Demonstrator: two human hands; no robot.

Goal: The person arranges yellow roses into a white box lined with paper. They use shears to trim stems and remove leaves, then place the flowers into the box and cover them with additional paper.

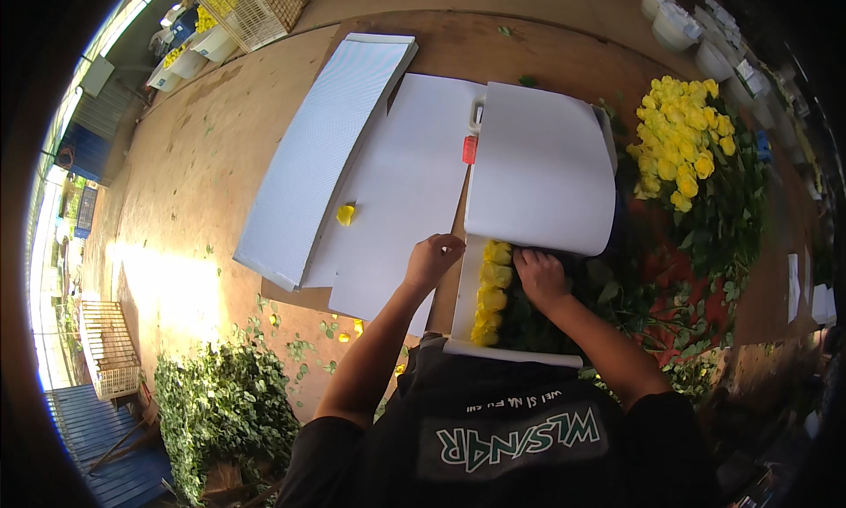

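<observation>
A row of yellow roses [492, 296] lies on white paper, heads to the left and leafy stems to the right. My left hand [433, 260] pinches at the lower left corner of a large white paper sheet [538, 167], which curls over whatever lies under it; whether the fingers grip its edge is unclear. My right hand [540, 277] rests just right of the rose heads, by the sheet's lower edge, fingertips partly hidden. A red tag [469, 150] and a pale handle-shaped piece [476, 115] sit beside the sheet. A paper edge [515, 355] is rolled near my body.
Flat white sheets [403, 158] bear one yellow petal [346, 214]. Left of them is a stack of corrugated sheets [330, 151]. A pile of yellow roses [684, 134] lies at right. Leafy cuttings [221, 409] are heaped lower left; a crate [254, 9] and white tubs [675, 29] stand beyond.
</observation>
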